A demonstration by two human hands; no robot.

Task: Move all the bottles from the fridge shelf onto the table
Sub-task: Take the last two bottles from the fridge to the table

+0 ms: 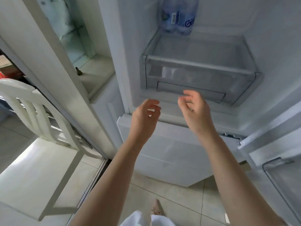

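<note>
Two clear plastic water bottles (179, 15) with blue labels stand side by side on the glass fridge shelf (200, 46), at the back, near the top of the view. My left hand (145, 116) and my right hand (193, 108) are both raised in front of the open fridge, below the transparent drawer (200, 79). Their fingers are loosely curled and hold nothing. Both hands are well below the bottles and touch nothing.
A white chair (40, 111) stands at the left beside the fridge's side wall. The open fridge door (276, 152) with a clear door bin is at the right. The white lower freezer door (171, 152) is below my hands. Tiled floor lies underneath.
</note>
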